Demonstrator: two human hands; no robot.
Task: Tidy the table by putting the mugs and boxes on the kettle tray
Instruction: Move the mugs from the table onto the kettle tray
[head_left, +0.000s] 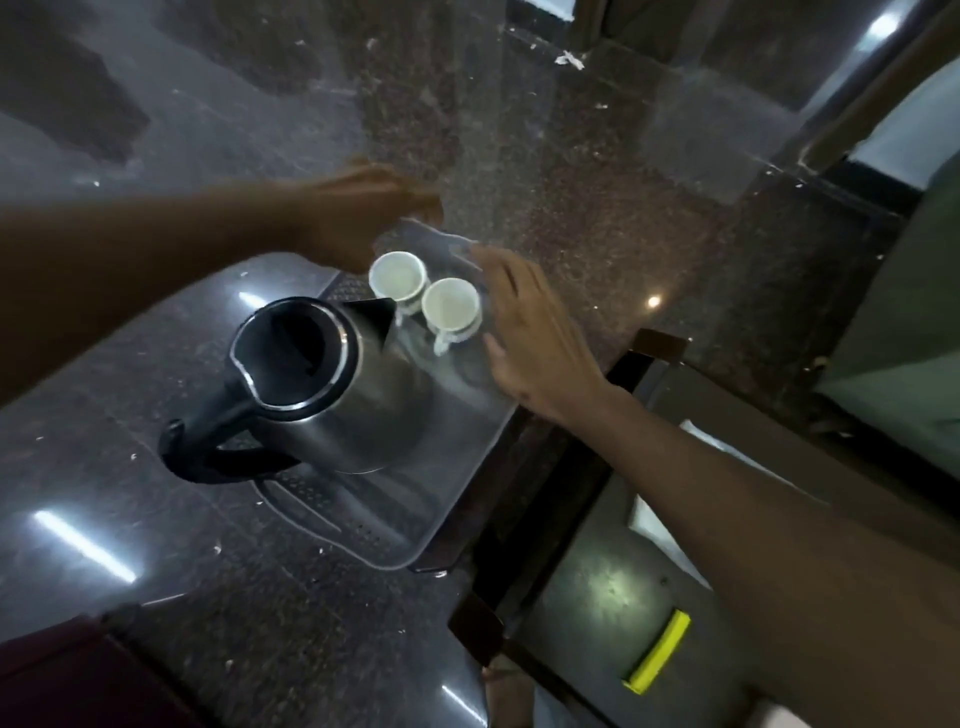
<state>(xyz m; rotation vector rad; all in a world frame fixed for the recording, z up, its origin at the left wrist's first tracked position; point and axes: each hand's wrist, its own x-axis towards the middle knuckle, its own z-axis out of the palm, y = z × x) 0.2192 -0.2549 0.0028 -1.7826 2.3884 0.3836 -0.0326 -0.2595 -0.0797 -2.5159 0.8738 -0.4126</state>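
Note:
A steel kettle (332, 384) with a black handle and an open lid stands on a clear grey tray (457, 441) at the table's right edge. Two white mugs stand upright on the tray's far end, one (397, 275) behind the kettle's lid and one (451, 306) to its right. My left hand (363, 213) is blurred, its fingers curled at the tray's far corner. My right hand (530, 332) lies along the tray's right rim beside the second mug, fingers stretched out and holding nothing. I see no boxes.
The tray rests on a dark polished stone table (234, 597). A dark wooden chair frame (660, 348) stands close by the table's right edge. Below it lies a grey thing with a yellow-green strip (660, 652). A dark red shape (62, 675) fills the lower left corner.

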